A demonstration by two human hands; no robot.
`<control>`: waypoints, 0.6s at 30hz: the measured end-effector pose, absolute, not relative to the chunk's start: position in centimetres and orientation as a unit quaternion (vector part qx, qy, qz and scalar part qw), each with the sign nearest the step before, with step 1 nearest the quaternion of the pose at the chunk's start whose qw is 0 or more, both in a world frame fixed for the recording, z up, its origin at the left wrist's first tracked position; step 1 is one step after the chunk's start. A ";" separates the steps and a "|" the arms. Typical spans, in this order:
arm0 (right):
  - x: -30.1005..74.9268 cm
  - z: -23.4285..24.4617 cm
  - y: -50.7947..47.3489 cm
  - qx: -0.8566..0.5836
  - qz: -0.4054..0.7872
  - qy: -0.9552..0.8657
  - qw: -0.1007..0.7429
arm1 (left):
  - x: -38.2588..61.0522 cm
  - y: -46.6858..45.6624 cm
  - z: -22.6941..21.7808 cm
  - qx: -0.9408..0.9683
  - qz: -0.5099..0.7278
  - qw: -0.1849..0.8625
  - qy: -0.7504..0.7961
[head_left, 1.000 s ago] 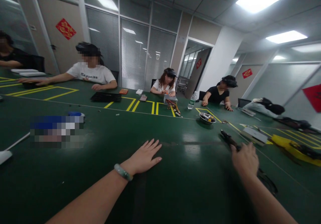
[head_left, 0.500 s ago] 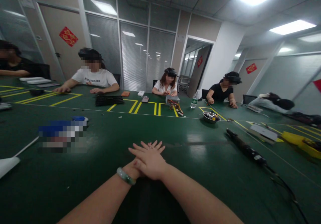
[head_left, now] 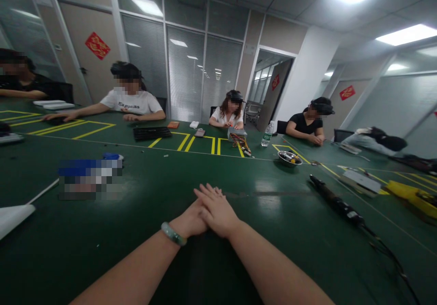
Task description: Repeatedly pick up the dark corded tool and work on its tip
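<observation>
Over the green table (head_left: 143,195), my two hands rest one on the other, and no tool or part shows in either. My left hand (head_left: 190,217) lies underneath, with a green and white bangle (head_left: 173,234) around its wrist. Most of its fingers are covered; the tips that show beyond the right hand look stretched out. My right hand (head_left: 220,211) lies across it, fingers extended and close together.
To the right lies a black corded power screwdriver (head_left: 336,201). Beyond it are a metal bowl (head_left: 289,160) of small parts, a water bottle (head_left: 267,135) and a yellow bin (head_left: 411,195). A black slotted part (head_left: 152,133) lies across the table, where several people sit.
My hands have shifted slightly right and away from me, and their spread fingers have drawn together. Across the table, the person in the white printed shirt has reached farther left.
</observation>
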State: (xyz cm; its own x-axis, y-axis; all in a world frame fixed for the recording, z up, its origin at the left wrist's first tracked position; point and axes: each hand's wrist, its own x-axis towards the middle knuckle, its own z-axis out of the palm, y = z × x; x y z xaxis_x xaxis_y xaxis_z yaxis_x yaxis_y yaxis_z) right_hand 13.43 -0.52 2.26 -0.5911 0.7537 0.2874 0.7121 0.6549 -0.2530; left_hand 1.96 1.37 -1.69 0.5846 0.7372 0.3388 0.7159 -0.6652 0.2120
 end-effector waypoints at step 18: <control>53.8 -1.9 -6.8 -0.894 -0.290 -0.274 0.205 | -1.2 1.5 0.6 0.914 0.131 0.157 0.350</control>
